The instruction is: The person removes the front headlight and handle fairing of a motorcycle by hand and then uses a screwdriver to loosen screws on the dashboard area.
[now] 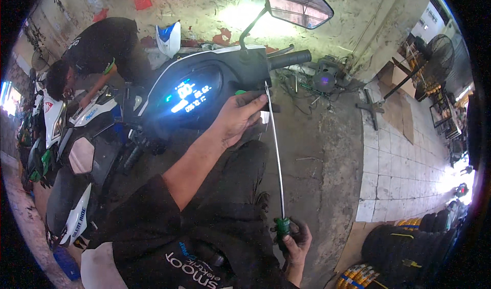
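A long screwdriver (277, 156) with a bare metal shaft and a green handle runs steeply up in front of me. Its handle is gripped by my right hand (298, 245) at the lower right. My left hand (238, 116) pinches the upper shaft close to the tip; any screw there is too small to make out. That tip meets the underside of the scooter's handlebar cover (250, 69), just below the black grip (290, 59). Left of my left hand, the scooter's display (189, 92) is lit blue and white. A mirror (300, 8) rises above the cover.
At the left a person (105, 48) bends over another scooter (97, 112). A second mirror (82, 155) is on the left. Black tires (404, 250) are stacked at the lower right. A fan (441, 53) stands far right, and a dark machine with cables (326, 76) lies by the wall.
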Demonstrator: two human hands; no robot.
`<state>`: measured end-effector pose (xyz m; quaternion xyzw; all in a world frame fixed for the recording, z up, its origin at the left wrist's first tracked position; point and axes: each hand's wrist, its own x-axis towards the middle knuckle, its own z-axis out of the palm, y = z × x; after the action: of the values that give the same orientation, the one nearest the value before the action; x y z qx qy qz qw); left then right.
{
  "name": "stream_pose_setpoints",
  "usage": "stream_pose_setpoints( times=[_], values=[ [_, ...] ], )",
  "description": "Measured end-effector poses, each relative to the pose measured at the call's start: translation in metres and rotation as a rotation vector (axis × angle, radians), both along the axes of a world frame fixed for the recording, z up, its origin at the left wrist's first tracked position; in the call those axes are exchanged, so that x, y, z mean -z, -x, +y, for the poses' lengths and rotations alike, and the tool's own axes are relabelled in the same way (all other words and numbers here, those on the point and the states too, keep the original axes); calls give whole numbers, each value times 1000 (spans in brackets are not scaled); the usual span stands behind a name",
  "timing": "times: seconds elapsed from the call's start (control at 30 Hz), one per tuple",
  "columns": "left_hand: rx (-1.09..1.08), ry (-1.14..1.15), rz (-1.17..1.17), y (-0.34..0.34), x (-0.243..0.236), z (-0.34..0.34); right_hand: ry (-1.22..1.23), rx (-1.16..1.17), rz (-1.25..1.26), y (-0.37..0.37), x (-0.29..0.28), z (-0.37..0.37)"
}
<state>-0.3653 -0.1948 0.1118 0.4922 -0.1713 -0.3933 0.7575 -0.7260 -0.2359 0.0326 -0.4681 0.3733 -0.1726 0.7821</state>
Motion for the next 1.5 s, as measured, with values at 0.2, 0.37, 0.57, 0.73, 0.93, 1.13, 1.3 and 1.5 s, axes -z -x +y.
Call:
stream_pose_setpoints(
  times=[0.2,0.37,0.57,0.73,0.93,1.13,1.3,1.5],
  values=[
    [-458,-572,-1034,-25,-27,12,201,-11,-37,-35,-19,-28],
    [-541,-777,-1488,-86,-54,13,351,-67,-107,-65,-39,-50],
    [-234,-1086,-1612,-112,-55,1,424,-118,-28,-78,-56,-62],
    [-194,-1091,-1463,-106,-66,-7,490,-128,-89,-74,-70,-68],
    [-216,-1070,-1447,-113,-60,-5,847,-49,47,-81,-96,-68],
    [-204,-1068,-1424,-107,-67,-9,1173,-9,140,-82,-115,-74],
    [-197,-1038,-1415,-111,-61,-5,333,79,0,-90,-145,-66],
    [-118,-1026,-1380,-104,-74,-11,775,129,-157,-75,-98,-71]
  ],
)
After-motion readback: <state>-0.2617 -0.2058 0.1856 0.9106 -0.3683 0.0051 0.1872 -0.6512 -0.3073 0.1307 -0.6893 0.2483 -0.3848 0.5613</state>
